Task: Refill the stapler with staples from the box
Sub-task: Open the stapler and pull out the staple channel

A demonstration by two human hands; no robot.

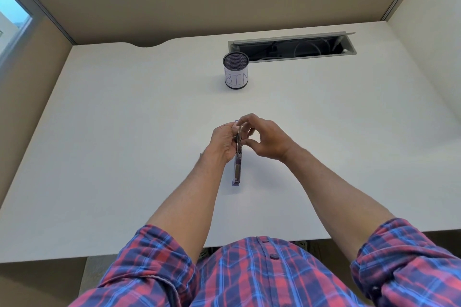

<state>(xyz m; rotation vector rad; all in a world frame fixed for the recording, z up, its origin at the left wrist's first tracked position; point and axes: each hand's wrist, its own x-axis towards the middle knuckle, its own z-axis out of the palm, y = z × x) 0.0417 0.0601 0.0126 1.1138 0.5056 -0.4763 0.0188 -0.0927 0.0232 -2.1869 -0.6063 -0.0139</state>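
Note:
A small purple and metal stapler (237, 169) is held above the middle of the white desk (124, 132), swung open so one half points toward me. My left hand (223, 141) grips its far half from the left side. My right hand (264, 138) meets it from the right, thumb and fingers curled and pinching at the metal part near the hinge. Whether a strip of staples sits between those fingers cannot be told. A thin edge showing just left of my left wrist may be the staple box (201, 154), mostly hidden.
A black mesh cup (236, 71) with a paper label reading BIN stands further back. Behind it an open cable slot (291, 47) is cut into the desk. Beige partition walls close the back and left, a white panel the right.

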